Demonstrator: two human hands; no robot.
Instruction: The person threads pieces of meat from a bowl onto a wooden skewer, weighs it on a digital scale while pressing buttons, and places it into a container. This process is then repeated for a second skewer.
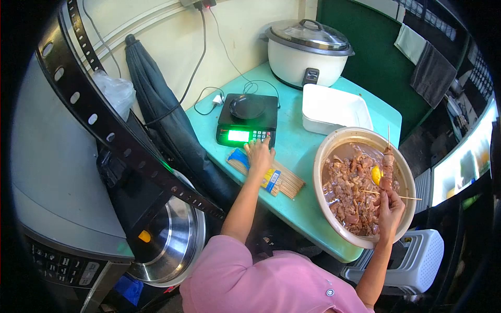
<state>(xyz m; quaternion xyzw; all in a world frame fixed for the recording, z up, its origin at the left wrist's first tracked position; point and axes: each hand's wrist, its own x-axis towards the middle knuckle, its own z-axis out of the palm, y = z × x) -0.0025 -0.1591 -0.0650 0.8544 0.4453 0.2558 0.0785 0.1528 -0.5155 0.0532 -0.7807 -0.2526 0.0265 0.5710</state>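
Note:
My left hand rests on a pack of bamboo skewers lying on the teal table, just in front of a digital scale with a lit green display. My right hand holds an upright skewer threaded with meat over a large beige bowl full of marinated meat pieces. A second thin stick crosses near that hand's fingers.
An empty white tray and a rice cooker stand at the back of the table. A folded dark umbrella leans left of it. A metal machine and steel pot fill the left. A white stool sits lower right.

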